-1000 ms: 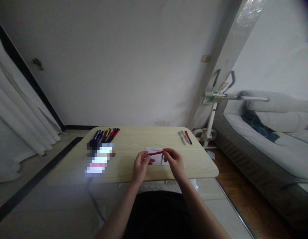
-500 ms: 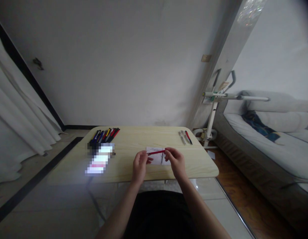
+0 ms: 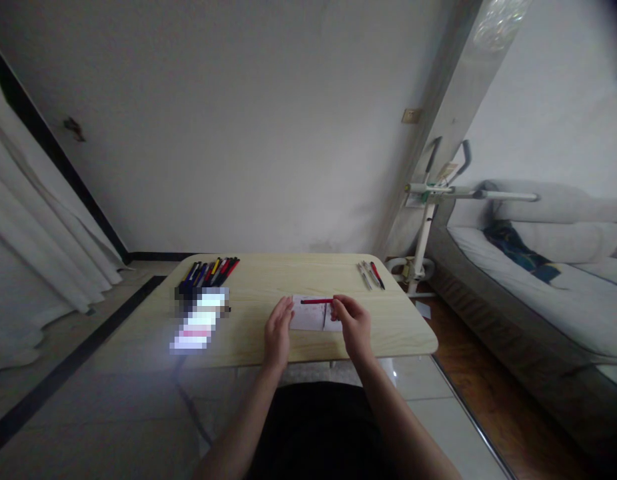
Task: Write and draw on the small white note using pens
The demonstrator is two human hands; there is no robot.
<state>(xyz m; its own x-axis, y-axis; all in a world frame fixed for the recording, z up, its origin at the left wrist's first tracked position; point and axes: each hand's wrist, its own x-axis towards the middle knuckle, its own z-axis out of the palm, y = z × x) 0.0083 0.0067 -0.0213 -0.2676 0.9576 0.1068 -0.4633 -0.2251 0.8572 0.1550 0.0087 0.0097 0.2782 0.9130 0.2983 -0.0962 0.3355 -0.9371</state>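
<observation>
My right hand point(image 3: 356, 327) pinches one end of a slim red pen point(image 3: 316, 301), which is held level and points left over a sheet of white paper point(image 3: 304, 323). Red marks show on the paper below the pen. A thin dark line or slender object point(image 3: 325, 317) crosses the sheet; I cannot tell which it is. Beside the paper's left edge is my left hand point(image 3: 278, 331), its fingers stretched out and apart from the pen's tip.
On the wooden table point(image 3: 268, 273), a bundle of pens point(image 3: 211, 272) lies at the far left, near a bright pixelated screen point(image 3: 201, 320). Several pens point(image 3: 371, 275), one of them red, lie at the far right. White exercise equipment point(image 3: 423, 233) and a sofa point(image 3: 528, 293) stand beyond.
My left hand has let go of the pen's left end and shifted slightly left, its fingers now straighter. The pen stays in my right hand, lying a little more level.
</observation>
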